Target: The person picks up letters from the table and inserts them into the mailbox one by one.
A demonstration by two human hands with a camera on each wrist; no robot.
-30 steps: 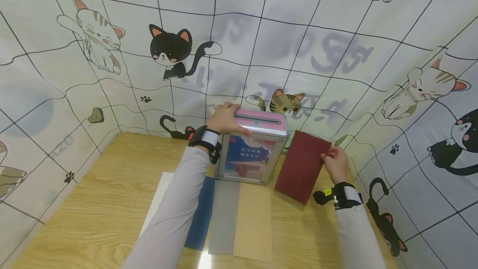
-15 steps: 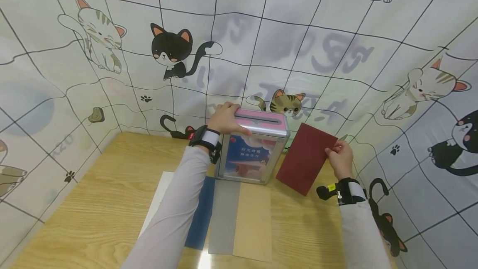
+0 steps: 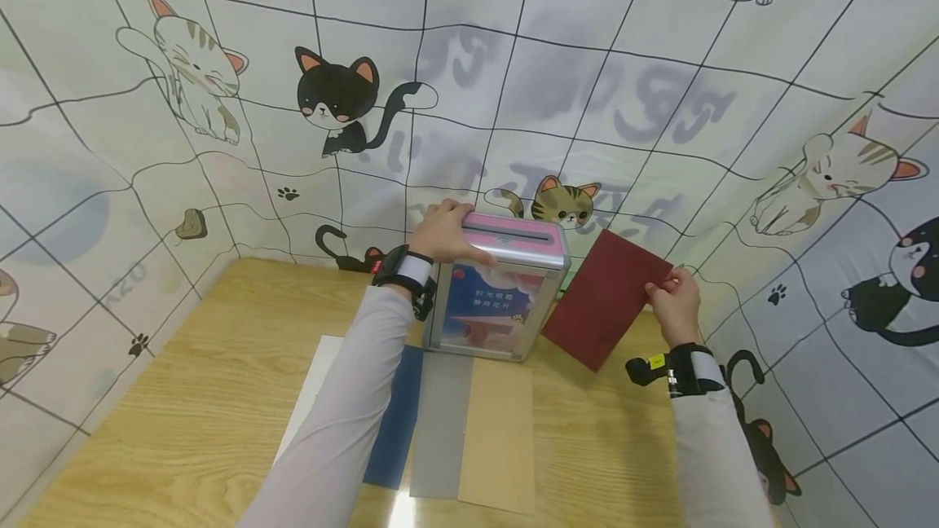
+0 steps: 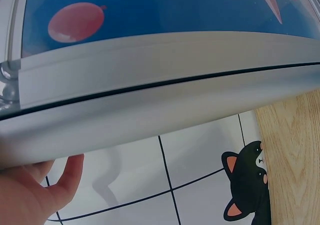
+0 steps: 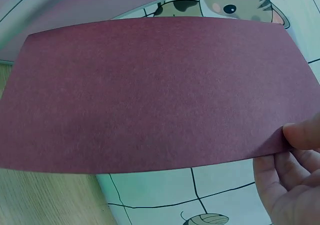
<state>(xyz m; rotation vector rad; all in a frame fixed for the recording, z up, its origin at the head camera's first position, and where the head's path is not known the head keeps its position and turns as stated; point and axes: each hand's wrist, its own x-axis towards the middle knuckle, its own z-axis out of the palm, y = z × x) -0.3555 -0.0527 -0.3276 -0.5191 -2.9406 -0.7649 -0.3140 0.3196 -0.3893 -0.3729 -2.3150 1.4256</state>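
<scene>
The right hand [image 3: 675, 306] pinches a dark red, rectangular paper sheet [image 3: 605, 300] near its upper right corner, that grip clamped together on it; the sheet slants just right of a pink-topped, silver-framed upright box [image 3: 487, 300]; the left hand [image 3: 443, 232] has its grip clamped over the box's upper left end; in front, a white sheet [image 3: 317, 373], blue sheet [image 3: 396, 430], grey sheet [image 3: 443, 426] and tan sheet [image 3: 499, 434] lie on the pale wooden table [image 3: 198, 365].

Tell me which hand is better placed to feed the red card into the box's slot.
Probably the right hand: it pinches the red card near a corner, beside the box. The left hand grips one end of the box's top.
</scene>
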